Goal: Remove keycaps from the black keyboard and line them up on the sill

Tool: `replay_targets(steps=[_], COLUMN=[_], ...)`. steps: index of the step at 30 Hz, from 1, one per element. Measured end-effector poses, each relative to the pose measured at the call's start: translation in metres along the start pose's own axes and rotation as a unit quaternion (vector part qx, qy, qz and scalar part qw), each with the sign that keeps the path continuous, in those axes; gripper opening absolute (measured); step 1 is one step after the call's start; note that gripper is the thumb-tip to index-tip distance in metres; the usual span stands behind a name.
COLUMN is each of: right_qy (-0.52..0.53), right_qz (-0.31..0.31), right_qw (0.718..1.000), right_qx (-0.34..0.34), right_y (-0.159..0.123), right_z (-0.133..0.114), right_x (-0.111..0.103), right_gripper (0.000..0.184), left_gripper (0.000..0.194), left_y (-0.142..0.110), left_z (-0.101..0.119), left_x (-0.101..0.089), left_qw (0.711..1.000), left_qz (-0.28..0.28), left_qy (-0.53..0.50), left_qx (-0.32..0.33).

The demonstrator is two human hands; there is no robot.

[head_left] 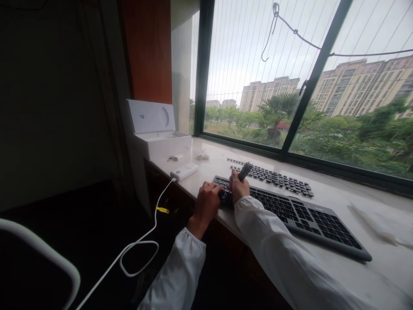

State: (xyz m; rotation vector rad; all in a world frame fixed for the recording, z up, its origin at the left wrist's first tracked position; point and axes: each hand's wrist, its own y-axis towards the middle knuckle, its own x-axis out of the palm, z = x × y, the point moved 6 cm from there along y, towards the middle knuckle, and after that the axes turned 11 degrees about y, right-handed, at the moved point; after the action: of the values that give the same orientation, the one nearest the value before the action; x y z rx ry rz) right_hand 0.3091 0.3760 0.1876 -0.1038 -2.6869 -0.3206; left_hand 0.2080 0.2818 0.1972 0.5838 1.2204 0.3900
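A dark keyboard (300, 213) lies on a white windowsill counter (338, 193). My left hand (208, 202) rests curled on the keyboard's left end, gripping its corner. My right hand (238, 187) is closed round a small dark tool (245, 171) that points up and away, held just above the left keys. A row of loose black keycaps (274, 177) lies on the counter behind the keyboard. Both arms wear white sleeves.
An open white box (158, 133) stands at the counter's left end. A white power bank (184, 171) lies near the edge, its white cable (142, 245) hanging down to the dark floor. A white chair rail (41, 245) curves at lower left. Crumpled plastic wrap (377, 224) lies right.
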Motion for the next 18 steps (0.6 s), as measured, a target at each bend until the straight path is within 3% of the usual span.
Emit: replay_targets(steps=[8, 18], right_qy=[-0.038, -0.035], right_qz=[0.017, 0.037], right_qw=[0.999, 0.997], right_qx=[0.004, 0.057], right_y=[0.0058, 0.0062], right_z=[0.0014, 0.0016], right_x=[-0.0027, 0.0029], right_gripper=[0.034, 0.032], left_gripper=[0.03, 0.027], left_y=[0.0054, 0.0046], left_z=[-0.001, -0.0003], left_x=[0.0014, 0.0072], left_qw=[0.999, 0.998], left_qz=[-0.025, -0.05], left_qy=[0.018, 0.016], left_qx=[0.016, 0.028])
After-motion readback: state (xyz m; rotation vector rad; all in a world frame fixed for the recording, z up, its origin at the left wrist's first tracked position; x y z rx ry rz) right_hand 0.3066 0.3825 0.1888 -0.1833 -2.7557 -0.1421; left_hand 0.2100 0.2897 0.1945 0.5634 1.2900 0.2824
